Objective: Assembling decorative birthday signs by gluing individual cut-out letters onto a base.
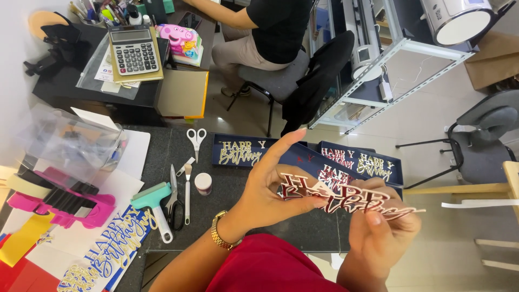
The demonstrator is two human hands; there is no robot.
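Fingers of both hands pinch a red and white cut-out lettering piece [346, 197], held in the air above the dark table [303, 227]. The left hand [270, 189] grips its left end with the index finger stretched upward; the right hand [381, 230] closes on its right end, thumb on top. Several finished letterings lie on navy sheets [243, 150] just behind, so I judge part of the work is done. Scissors [196, 138] and a teal roller [154, 203] rest to the left.
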